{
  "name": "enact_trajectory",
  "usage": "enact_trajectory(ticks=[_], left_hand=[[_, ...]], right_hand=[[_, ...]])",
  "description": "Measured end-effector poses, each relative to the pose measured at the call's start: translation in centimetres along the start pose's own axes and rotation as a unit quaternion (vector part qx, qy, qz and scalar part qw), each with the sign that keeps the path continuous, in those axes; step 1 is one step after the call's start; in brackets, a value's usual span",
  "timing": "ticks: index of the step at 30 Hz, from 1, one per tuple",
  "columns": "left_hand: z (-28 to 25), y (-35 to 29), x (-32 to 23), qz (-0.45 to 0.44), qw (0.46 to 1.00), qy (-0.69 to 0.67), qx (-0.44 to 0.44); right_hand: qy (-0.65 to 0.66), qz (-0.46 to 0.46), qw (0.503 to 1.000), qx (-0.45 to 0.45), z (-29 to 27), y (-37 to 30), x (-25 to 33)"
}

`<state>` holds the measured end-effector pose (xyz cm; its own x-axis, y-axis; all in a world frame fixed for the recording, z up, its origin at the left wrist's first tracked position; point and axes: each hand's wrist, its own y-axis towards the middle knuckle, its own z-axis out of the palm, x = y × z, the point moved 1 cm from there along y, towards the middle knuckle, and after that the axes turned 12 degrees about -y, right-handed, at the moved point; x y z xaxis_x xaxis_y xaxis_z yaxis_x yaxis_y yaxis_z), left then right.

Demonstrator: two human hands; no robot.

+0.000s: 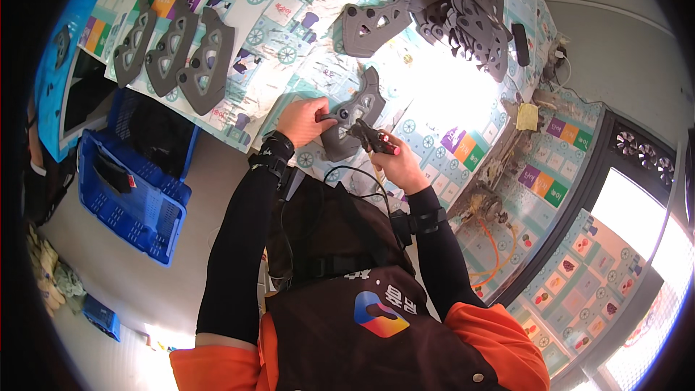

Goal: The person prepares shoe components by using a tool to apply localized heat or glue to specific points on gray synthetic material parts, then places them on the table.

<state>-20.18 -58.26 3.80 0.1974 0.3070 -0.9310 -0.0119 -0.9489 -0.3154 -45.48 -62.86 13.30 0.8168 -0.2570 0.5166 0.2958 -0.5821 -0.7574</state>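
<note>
On the table in front of me lies a grey moulded part with curved edges and cut-out openings. My left hand is closed on its left side, fingertips pinching the edge. In my right hand is a small dark hand tool with a red end; its exact kind does not show. The tool's front is over the right side of the part, and I cannot tell whether they touch. A thin yellowish line hangs below the right hand.
Three similar grey parts lie in a row at the left. A heap of grey parts covers the far right. The table has a patterned cover. Blue crates stand below left. Orange and yellow hoses hang at the right.
</note>
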Motion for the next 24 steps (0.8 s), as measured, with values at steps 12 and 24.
enact_trajectory(ticks=[12,24], left_hand=[[0.0,-0.1,0.0,0.036,0.999,-0.009,-0.014],[0.5,-0.1,0.7,0.019,0.999,-0.025,-0.014]], right_hand=[[-0.045,-0.015,0.999,0.019,0.8,0.9,-0.3],[-0.029,-0.059,0.998,0.023,1.0,-0.3,0.1]])
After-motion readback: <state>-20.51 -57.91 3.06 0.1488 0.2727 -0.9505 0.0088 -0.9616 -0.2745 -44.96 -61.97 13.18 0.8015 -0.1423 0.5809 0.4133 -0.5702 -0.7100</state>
